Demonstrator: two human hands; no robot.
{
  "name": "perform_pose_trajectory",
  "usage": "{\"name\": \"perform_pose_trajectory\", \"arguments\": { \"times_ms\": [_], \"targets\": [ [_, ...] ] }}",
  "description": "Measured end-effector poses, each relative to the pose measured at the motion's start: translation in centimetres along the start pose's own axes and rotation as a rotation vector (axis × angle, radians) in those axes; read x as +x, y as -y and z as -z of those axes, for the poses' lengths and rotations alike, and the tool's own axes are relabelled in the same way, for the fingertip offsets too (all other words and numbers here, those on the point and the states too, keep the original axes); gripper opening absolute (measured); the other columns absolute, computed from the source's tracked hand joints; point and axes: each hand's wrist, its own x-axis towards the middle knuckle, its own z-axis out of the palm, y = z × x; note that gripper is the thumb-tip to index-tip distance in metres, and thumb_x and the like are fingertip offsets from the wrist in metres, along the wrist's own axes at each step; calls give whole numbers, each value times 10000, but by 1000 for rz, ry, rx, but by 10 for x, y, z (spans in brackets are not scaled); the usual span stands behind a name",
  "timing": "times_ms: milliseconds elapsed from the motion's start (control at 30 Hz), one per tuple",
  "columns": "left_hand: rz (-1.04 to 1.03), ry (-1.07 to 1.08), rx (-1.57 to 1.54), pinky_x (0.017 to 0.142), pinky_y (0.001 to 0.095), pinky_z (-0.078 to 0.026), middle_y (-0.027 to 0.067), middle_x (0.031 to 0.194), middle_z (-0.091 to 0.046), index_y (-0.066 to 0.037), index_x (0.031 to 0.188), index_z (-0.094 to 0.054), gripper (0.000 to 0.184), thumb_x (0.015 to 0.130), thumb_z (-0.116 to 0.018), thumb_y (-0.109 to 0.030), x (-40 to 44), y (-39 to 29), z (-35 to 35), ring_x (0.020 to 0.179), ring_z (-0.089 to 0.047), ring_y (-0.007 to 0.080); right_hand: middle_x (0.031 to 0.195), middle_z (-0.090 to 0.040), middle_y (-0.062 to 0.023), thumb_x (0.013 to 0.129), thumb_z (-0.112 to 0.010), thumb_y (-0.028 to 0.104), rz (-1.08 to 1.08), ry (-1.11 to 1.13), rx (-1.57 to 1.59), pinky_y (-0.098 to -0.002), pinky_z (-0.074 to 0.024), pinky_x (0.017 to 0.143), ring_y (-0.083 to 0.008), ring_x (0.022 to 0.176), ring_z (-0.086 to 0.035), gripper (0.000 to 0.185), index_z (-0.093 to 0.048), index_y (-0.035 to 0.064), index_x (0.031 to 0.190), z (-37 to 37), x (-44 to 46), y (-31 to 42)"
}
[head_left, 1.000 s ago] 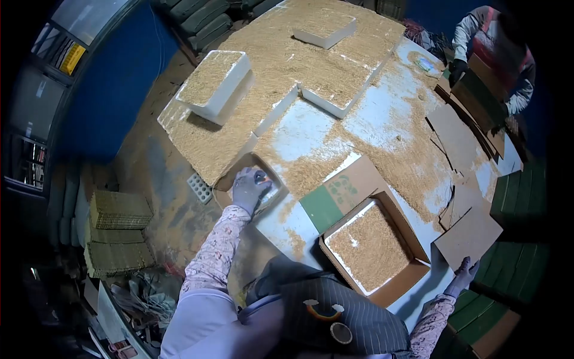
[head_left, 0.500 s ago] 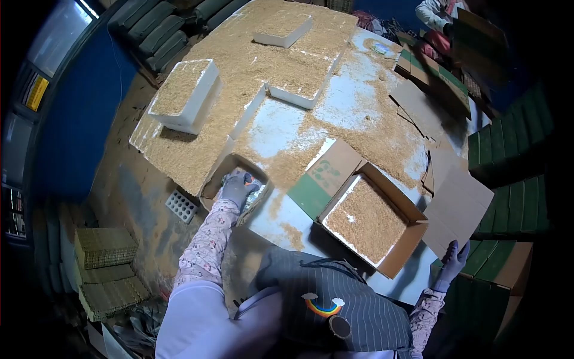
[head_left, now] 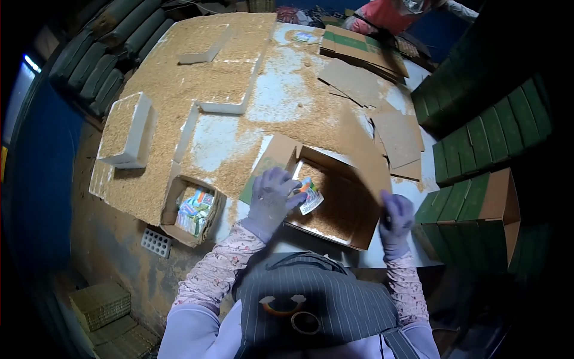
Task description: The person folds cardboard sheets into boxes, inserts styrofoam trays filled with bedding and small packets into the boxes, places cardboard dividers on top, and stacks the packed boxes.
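My left hand (head_left: pixel 272 197), in a pale glove, is closed on a small printed packet (head_left: pixel 311 196) over the near left part of an open cardboard box (head_left: pixel 359 239). Inside that box lies a layer of brown shavings (head_left: pixel 335 212) within a white tray. Gloved too, my right hand (head_left: pixel 396 221) is closed on a brown cardboard sheet (head_left: pixel 368 149), which is blurred and slants over the box's right side. A smaller carton (head_left: pixel 172 200) full of similar packets (head_left: pixel 196 209) stands to the left.
Shavings-covered white trays (head_left: pixel 197 72) fill the table's left side, with a white foam block (head_left: pixel 128 128) on top. Flat cardboard sheets (head_left: pixel 394 137) lie at the right. Green boxes (head_left: pixel 478 140) are stacked beyond. A person (head_left: pixel 388 15) is at the far side.
My left hand has come out of the small carton with a packet and moved right to the large box. My right hand has swung the cardboard sheet up and leftward. The view has shifted right.
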Motion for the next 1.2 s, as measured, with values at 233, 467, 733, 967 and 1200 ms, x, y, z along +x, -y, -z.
{"name": "perform_pose_trajectory", "arguments": {
  "times_ms": [233, 467, 733, 967, 1200],
  "targets": [
    [83, -44, -69, 895, 414, -436, 92, 955, -596, -120, 937, -652, 153, 814, -690, -202, 22, 0, 15, 990, -554, 290, 886, -594, -64, 858, -601, 208, 201, 922, 334, -384, -482, 745, -239, 900, -615, 206, -567, 159, 1056, -35, -36, 33],
    [-1, 840, 323, 913, 454, -478, 154, 1152, -552, -84, 1101, -596, 222, 909, -536, -179, 24, -3, -87, 1096, -563, 345, 1105, -617, -100, 922, -552, 274, -81, 1187, 292, -387, -466, 919, -277, 1057, -600, 313, -587, 166, 1215, -34, -4, 29],
    [798, 569, -1167, 1049, 320, -409, 174, 1384, -490, -53, 1416, -409, 448, 986, -506, -131, 1, 128, -55, 1263, -497, 254, 1249, -569, -139, 877, -645, 120, -944, 561, 1170, -311, -470, 919, -210, 1035, -583, 558, -441, 82, 1395, -49, -117, -52],
    [636, 717, -316, 1078, 416, -344, 342, 1357, -462, 133, 1374, -374, 946, 848, -588, -624, -27, 90, -105, 1302, -451, 394, 1360, -498, -162, 857, -733, 287, -1295, 465, 1073, -318, -428, 1007, -221, 1186, -521, 849, -245, 22, 1500, -104, -80, -2],
    [391, 803, -310, 991, 447, -423, 328, 1214, -576, 86, 1307, -476, 823, 864, -578, -600, -5, 51, -84, 1157, -560, 425, 1405, -461, -169, 919, -641, 317, -1257, 0, 1130, -329, -349, 1073, -244, 1267, -459, 723, -302, -12, 1467, -47, -120, 26]
  ]
}}
